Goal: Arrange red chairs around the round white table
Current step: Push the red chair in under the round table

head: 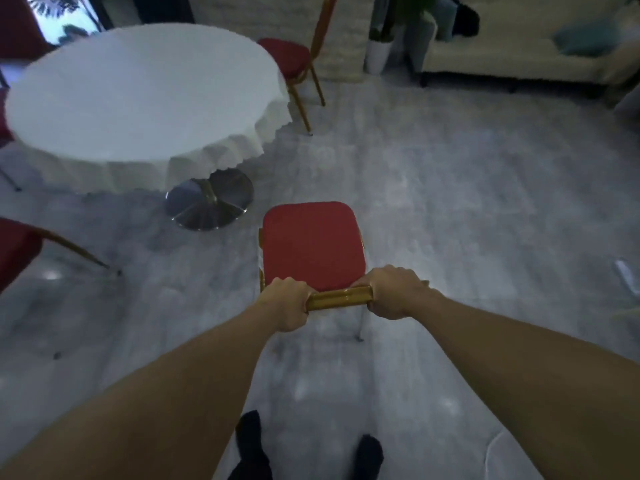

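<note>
A red chair (313, 244) with a gold frame stands on the floor right in front of me, its seat facing away. My left hand (285, 303) and my right hand (394, 292) both grip the gold top rail of its backrest. The round white table (138, 95), draped in a white cloth on a chrome pedestal base, is at the upper left, about a chair's length beyond the held chair. A second red chair (289, 57) is tucked at the table's far right. A third red chair (17, 247) shows partly at the left edge.
A cream sofa (519, 46) with a teal cushion runs along the back right. A white plant pot (379, 55) stands by the wall pillar. More red chair parts peek at the table's left side. Grey marble floor spreads to the right.
</note>
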`<action>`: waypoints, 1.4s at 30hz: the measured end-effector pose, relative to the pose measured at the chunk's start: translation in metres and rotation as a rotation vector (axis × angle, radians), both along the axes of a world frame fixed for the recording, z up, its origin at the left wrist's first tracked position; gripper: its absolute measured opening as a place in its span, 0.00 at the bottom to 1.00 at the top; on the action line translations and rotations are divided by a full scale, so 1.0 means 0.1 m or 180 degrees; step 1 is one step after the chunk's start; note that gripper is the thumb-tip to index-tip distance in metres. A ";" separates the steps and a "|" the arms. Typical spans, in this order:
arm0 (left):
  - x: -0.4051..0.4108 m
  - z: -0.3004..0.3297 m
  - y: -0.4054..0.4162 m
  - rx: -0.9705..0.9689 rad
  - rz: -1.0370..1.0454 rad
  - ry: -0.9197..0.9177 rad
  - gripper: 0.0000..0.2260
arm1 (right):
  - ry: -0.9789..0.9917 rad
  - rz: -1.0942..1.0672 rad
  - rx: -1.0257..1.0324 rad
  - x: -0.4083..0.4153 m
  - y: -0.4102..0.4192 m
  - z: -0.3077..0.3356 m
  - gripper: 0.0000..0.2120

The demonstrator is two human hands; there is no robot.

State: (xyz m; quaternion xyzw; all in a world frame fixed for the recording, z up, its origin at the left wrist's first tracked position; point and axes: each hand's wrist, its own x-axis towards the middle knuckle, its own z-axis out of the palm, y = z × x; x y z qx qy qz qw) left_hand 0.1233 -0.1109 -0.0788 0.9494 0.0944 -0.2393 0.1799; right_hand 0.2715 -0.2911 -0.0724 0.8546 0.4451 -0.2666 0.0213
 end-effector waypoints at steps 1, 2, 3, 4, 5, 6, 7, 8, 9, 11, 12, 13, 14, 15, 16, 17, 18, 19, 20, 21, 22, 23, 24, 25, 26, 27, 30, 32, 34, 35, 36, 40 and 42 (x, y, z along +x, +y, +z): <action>-0.01 0.01 -0.03 0.0011 0.0138 0.0019 0.11 | -0.0009 0.0118 0.0025 0.06 0.02 -0.01 0.17; -0.02 0.02 -0.06 0.0039 0.0236 0.0038 0.11 | -0.0021 0.0218 0.0043 0.10 0.05 -0.01 0.17; -0.04 0.02 -0.11 0.0054 0.0355 0.0060 0.11 | -0.0022 0.0354 0.0060 0.15 0.07 -0.01 0.17; -0.06 0.03 -0.15 0.0041 0.0445 0.0075 0.10 | -0.0016 0.0472 0.0078 0.19 0.08 -0.01 0.17; -0.08 0.04 -0.19 0.0017 0.0546 0.0083 0.10 | -0.0011 0.0603 0.0070 0.22 0.11 -0.01 0.17; -0.11 0.04 -0.22 -0.0005 0.0630 0.0089 0.09 | -0.0004 0.0714 0.0047 0.25 0.13 -0.01 0.17; -0.14 0.03 -0.25 -0.0033 0.0705 0.0095 0.08 | 0.0001 0.0805 0.0042 0.27 0.16 -0.02 0.18; -0.16 0.03 -0.26 -0.0069 0.0781 0.0101 0.08 | 0.0001 0.0884 0.0051 0.30 0.20 -0.02 0.17; -0.17 0.03 -0.26 -0.0126 0.0859 0.0102 0.09 | -0.0007 0.0957 0.0067 0.32 0.24 -0.02 0.17; -0.16 0.05 -0.23 -0.0266 0.1071 0.0090 0.12 | -0.0044 0.1105 0.0102 0.39 0.37 0.00 0.15; -0.14 0.06 -0.19 -0.0326 0.1158 0.0094 0.13 | -0.0049 0.1142 0.0115 0.42 0.45 0.01 0.15; -0.11 0.06 -0.13 -0.0369 0.1235 0.0095 0.15 | -0.0050 0.1166 0.0132 0.46 0.54 0.02 0.14; -0.08 0.06 -0.06 -0.0399 0.1293 0.0105 0.16 | -0.0057 0.1180 0.0142 0.49 0.62 0.02 0.14; -0.04 0.05 0.03 -0.0410 0.1349 0.0102 0.16 | -0.0080 0.1199 0.0144 0.53 0.73 0.02 0.13; 0.00 0.06 0.12 -0.0408 0.1381 0.0094 0.16 | -0.0110 0.1222 0.0135 0.56 0.83 0.01 0.13; 0.03 0.05 0.21 -0.0410 0.1415 0.0086 0.17 | -0.0119 0.1248 0.0120 0.60 0.94 0.00 0.11; 0.07 0.05 0.34 -0.0411 0.1455 0.0070 0.18 | -0.0099 0.1265 0.0117 0.64 1.08 -0.01 0.10; 0.11 0.04 0.45 -0.0395 0.1479 0.0070 0.18 | -0.0074 0.1264 0.0122 0.68 1.19 -0.01 0.10; 0.17 0.03 0.60 -0.0381 0.1502 0.0056 0.19 | -0.0043 0.1261 0.0151 0.73 1.35 -0.01 0.13; 0.22 0.02 0.74 -0.0371 0.1527 0.0055 0.19 | -0.0025 0.1258 0.0163 0.78 1.48 0.00 0.13; 0.27 0.01 0.86 -0.0372 0.1550 0.0050 0.19 | 0.0001 0.1248 0.0184 0.84 1.61 0.00 0.13; 0.34 0.00 1.03 -0.0377 0.1576 0.0033 0.19 | 0.0014 0.1238 0.0189 0.91 1.78 0.00 0.13; 0.37 0.00 1.13 -0.0381 0.1599 0.0032 0.18 | 0.0021 0.1246 0.0170 0.95 1.88 0.00 0.13; 0.44 -0.01 1.29 -0.0403 0.1633 0.0020 0.16 | 0.0028 0.1257 0.0160 1.02 2.04 0.00 0.14; 0.49 -0.01 1.42 -0.0418 0.1654 0.0021 0.16 | 0.0016 0.1264 0.0149 1.08 2.17 0.00 0.14; 0.55 -0.01 1.53 -0.0429 0.1660 0.0033 0.17 | -0.0002 0.1268 0.0143 1.13 2.29 0.00 0.15; 0.75 -0.03 1.98 -0.0386 0.1644 0.0073 0.18 | -0.0032 0.1281 0.0123 1.33 2.74 -0.01 0.15; 0.88 -0.02 2.25 -0.0362 0.1643 0.0087 0.17 | -0.0037 0.1235 0.0128 1.45 3.01 -0.01 0.15; 0.98 -0.02 2.51 -0.0315 0.1623 0.0107 0.17 | -0.0080 0.1207 0.0150 1.54 3.26 -0.02 0.13; 1.03 -0.02 2.65 -0.0288 0.1611 0.0123 0.16 | -0.0101 0.1185 0.0170 1.59 3.40 -0.03 0.12; 1.08 -0.02 2.77 -0.0259 0.1596 0.0142 0.16 | -0.0115 0.1169 0.0185 1.63 3.50 -0.04 0.12; 1.22 -0.02 3.15 -0.0306 0.1639 0.0195 0.15 | -0.0113 0.1176 0.0199 1.79 3.90 -0.05 0.15; 1.28 -0.02 3.26 -0.0373 0.1708 0.0166 0.15 | -0.0168 0.1210 0.0188 1.85 4.06 -0.02 0.14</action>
